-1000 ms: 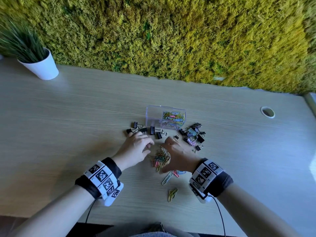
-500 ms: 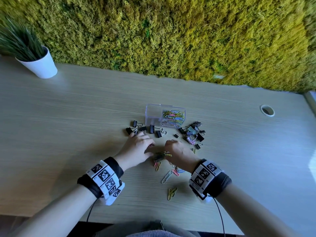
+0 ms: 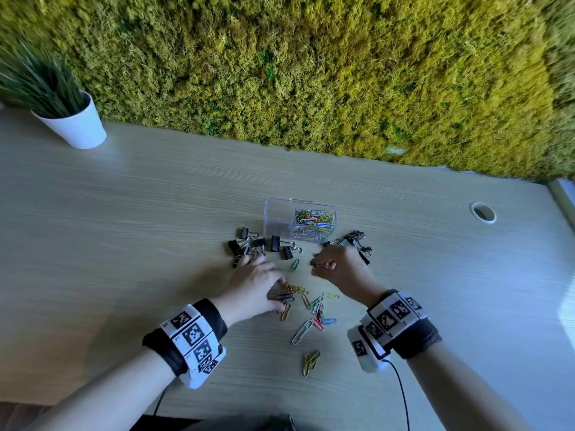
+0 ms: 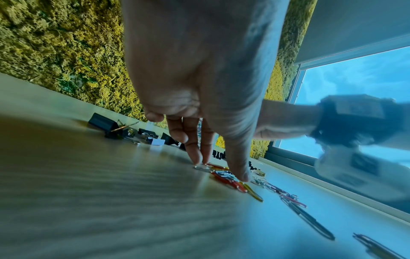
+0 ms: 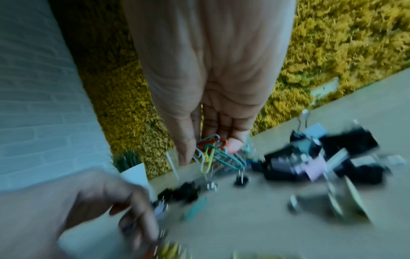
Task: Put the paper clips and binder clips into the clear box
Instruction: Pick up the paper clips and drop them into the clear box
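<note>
A small bunch of paper clips (image 5: 213, 154) is pinched in the grip of the right hand (image 3: 340, 269), lifted off the desk (image 3: 124, 244), presumably for the clear box (image 3: 281, 217) just beyond. Only the right wrist view shows that bunch. Loose paper clips (image 3: 314, 309) are pressed down under the left hand (image 3: 258, 287), its fingertips (image 4: 242, 175) straight, seemingly to gather them.

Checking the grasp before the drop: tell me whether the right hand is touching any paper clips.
Touching. In the right wrist view the right hand pinches a bunch of coloured paper clips between thumb and fingertips, lifted off the table.
</note>
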`<control>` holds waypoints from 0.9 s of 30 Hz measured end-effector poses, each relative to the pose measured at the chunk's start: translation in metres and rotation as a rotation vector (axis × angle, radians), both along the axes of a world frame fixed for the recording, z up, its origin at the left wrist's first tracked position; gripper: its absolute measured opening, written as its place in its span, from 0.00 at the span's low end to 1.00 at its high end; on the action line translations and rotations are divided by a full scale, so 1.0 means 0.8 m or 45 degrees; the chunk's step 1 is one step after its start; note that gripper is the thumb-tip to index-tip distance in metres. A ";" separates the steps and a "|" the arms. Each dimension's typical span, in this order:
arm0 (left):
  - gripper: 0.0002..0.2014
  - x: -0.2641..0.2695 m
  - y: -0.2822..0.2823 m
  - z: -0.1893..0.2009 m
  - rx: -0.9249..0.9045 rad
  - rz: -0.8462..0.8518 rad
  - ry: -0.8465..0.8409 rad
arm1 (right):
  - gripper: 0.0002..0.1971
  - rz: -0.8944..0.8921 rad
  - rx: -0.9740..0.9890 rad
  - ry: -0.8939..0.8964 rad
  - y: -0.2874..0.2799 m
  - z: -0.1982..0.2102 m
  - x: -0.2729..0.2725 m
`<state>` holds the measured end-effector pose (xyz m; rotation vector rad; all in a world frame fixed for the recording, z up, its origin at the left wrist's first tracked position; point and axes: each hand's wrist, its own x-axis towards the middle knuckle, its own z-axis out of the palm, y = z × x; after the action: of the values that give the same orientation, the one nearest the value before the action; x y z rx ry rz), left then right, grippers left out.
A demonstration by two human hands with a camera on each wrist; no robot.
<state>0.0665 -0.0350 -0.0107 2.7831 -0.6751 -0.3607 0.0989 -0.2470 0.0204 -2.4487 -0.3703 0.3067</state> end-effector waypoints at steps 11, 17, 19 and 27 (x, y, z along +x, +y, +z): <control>0.26 -0.003 0.002 0.002 -0.026 0.004 0.027 | 0.06 0.064 -0.113 -0.382 0.010 0.035 0.101; 0.27 -0.003 0.006 -0.001 -0.044 0.032 0.055 | 0.11 0.077 -0.058 -0.501 0.004 0.018 0.097; 0.27 -0.003 0.006 -0.002 -0.038 0.030 0.058 | 0.14 0.053 -0.020 -0.548 -0.004 0.014 0.093; 0.27 0.000 0.006 -0.007 -0.035 0.027 0.051 | 0.15 -0.100 -0.058 -0.791 -0.030 -0.006 0.062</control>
<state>0.0664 -0.0305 -0.0162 2.7471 -0.6359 -0.3986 0.1484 -0.2710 0.0157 -2.5509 -0.5259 -0.4987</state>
